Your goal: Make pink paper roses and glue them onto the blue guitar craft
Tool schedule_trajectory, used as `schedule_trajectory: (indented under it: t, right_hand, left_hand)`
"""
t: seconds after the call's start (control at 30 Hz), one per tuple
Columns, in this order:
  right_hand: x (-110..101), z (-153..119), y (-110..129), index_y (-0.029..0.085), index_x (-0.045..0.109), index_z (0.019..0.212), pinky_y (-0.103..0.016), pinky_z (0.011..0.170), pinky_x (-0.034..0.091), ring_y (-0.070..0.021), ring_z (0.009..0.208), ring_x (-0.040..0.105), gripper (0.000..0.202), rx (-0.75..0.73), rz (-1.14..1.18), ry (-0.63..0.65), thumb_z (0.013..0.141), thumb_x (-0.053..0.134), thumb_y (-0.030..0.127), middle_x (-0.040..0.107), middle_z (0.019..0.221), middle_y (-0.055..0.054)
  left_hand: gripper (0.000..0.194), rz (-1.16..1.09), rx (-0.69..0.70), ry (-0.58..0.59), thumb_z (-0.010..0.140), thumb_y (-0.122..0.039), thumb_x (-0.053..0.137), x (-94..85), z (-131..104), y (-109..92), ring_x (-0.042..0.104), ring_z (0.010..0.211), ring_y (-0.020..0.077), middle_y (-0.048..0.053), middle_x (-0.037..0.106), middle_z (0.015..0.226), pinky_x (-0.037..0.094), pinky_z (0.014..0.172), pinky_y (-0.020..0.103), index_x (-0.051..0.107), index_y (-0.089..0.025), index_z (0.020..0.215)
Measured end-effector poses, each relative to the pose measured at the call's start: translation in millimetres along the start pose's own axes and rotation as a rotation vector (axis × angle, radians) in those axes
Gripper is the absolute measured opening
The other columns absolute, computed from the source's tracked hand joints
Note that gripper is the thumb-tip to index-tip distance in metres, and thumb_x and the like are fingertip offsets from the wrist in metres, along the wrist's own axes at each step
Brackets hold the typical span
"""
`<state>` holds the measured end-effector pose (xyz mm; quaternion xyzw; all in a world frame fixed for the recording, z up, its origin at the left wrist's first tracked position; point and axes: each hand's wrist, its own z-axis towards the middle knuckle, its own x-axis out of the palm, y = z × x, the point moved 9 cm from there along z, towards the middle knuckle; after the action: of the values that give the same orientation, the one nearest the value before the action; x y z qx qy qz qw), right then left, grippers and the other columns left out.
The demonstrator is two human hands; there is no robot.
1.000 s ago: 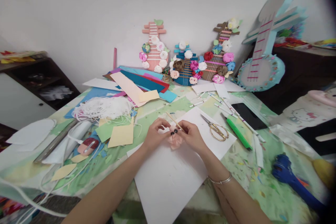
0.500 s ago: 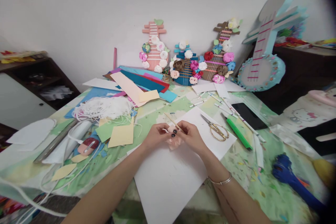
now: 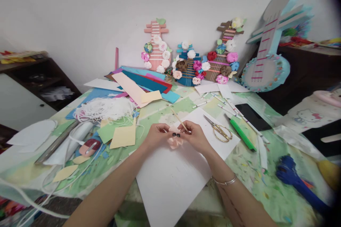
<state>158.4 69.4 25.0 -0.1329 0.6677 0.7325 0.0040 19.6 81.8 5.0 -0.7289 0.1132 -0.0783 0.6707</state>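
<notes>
Between my two hands is a small pale pink paper flower [image 3: 176, 142], held above a white sheet of paper [image 3: 173, 181]. My left hand [image 3: 159, 135] pinches its left side. The fingers of my right hand [image 3: 195, 135] close on its right side and also hold a thin wooden stick [image 3: 179, 117], which slants up and to the left. Both thumbs, with dark nails, meet over the flower and cover part of it. Gold-handled scissors [image 3: 220, 131] lie to the right of my right hand, on the white paper.
A green utility knife [image 3: 242, 134] and a black phone [image 3: 253, 117] lie at the right, near a blue glue gun [image 3: 295, 181]. Tangled white cord [image 3: 105, 109] and coloured paper [image 3: 124, 135] are at the left. Flower-covered cardboard instruments [image 3: 160, 56] lean against the wall.
The stick has swung to a steeper slant and shifted slightly right. My thumbs have come level side by side over the flower, and my right hand has turned slightly.
</notes>
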Motion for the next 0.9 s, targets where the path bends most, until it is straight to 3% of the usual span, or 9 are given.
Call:
schedule_trajectory:
  t: [0.23, 0.4, 0.5, 0.67, 0.9]
  right_hand:
    - [5, 0, 1, 0.018, 0.057, 0.073, -0.02, 0.052, 0.033, -0.0077, 0.055, 0.039, 0.011, 0.0, -0.037, 0.043, 0.065, 0.064, 0.023, 0.049, 0.064, 0.005]
    - [2, 0, -4, 0.018, 0.055, 0.07, -0.021, 0.056, 0.036, -0.0095, 0.06, 0.044, 0.008, -0.001, -0.045, 0.032, 0.065, 0.061, 0.022, 0.048, 0.062, 0.005]
    - [2, 1, -4, 0.018, 0.055, 0.069, -0.021, 0.057, 0.037, -0.0096, 0.06, 0.044, 0.008, -0.002, -0.021, 0.029, 0.065, 0.061, 0.022, 0.048, 0.062, 0.005]
    - [8, -1, 3, 0.017, 0.057, 0.069, -0.021, 0.059, 0.038, -0.0099, 0.063, 0.046, 0.006, -0.007, 0.041, 0.092, 0.065, 0.061, 0.019, 0.051, 0.064, 0.004]
    - [16, -8, 13, 0.016, 0.062, 0.069, -0.02, 0.057, 0.036, -0.0096, 0.062, 0.047, 0.004, -0.03, 0.128, 0.202, 0.066, 0.06, 0.014, 0.053, 0.063, 0.003]
  left_hand:
    - [0.028, 0.012, -0.004, 0.04, 0.058, -0.031, 0.077, 3.1, 1, -1, 0.059, 0.056, 0.0139, 0.005, 0.065, 0.063, 0.043, 0.053, 0.023, 0.067, -0.009, 0.072]
    - [0.03, -0.068, 0.063, 0.008, 0.061, -0.036, 0.076, -2.1, 4, -4, 0.058, 0.06, 0.0125, 0.004, 0.065, 0.07, 0.043, 0.057, 0.023, 0.065, -0.011, 0.075]
    - [0.028, -0.105, 0.069, 0.06, 0.065, -0.035, 0.074, -2.0, 5, -5, 0.056, 0.061, 0.0114, 0.004, 0.064, 0.069, 0.042, 0.059, 0.023, 0.065, -0.011, 0.074]
    - [0.019, -0.304, -0.052, 0.262, 0.069, -0.029, 0.071, 11.1, 1, 1, 0.052, 0.055, 0.0089, 0.001, 0.061, 0.061, 0.041, 0.057, 0.022, 0.064, -0.012, 0.074]
    - [0.01, -0.468, -0.234, 0.278, 0.064, -0.018, 0.071, 18.2, -8, 8, 0.056, 0.054, 0.0112, 0.003, 0.063, 0.061, 0.041, 0.054, 0.023, 0.064, -0.012, 0.068]
